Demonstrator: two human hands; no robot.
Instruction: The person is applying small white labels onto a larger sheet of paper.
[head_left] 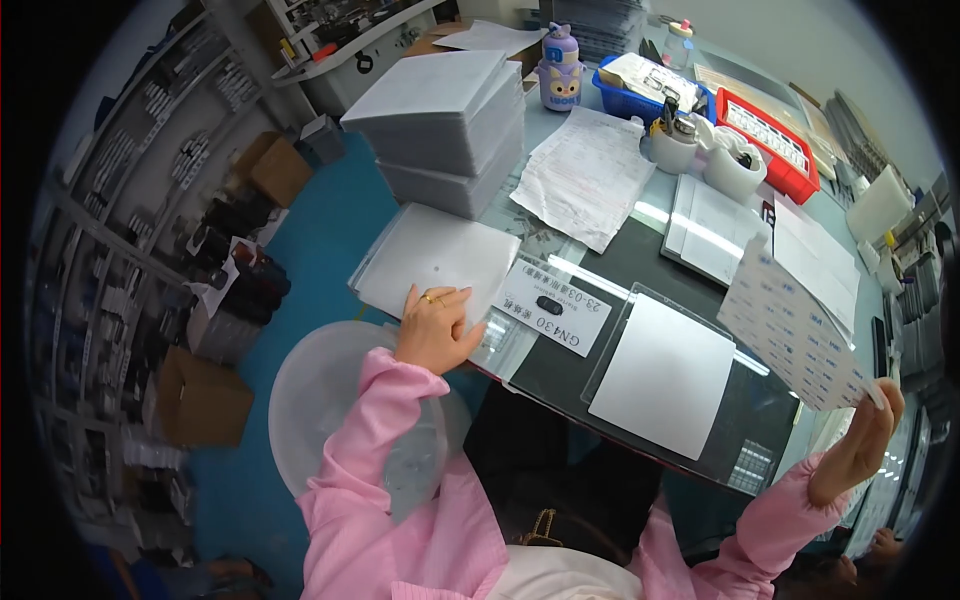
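Patterned sheet (pixel 790 325): white, rows of small repeating bluish print. Low stack (pixel 450 250): whitish top. Flat sheet (pixel 665 375): plain white. Surface (pixel 645 265): glossy, blackish near front, paler greenish grey behind. Card (pixel 578 322): white, black lettering. Tall stack (pixel 450 125): white top, grey sides. Bottle (pixel 560 85): purple, cartoon-face pattern. Basket (pixel 618 98): blue. Tray (pixel 802 184): red. Sleeves (pixel 360 425): pink. Ring (pixel 427 298): gold. Trousers (pixel 560 440): black. Tub (pixel 300 410): translucent whitish. Floor (pixel 325 240): teal. Carton (pixel 208 400): brown
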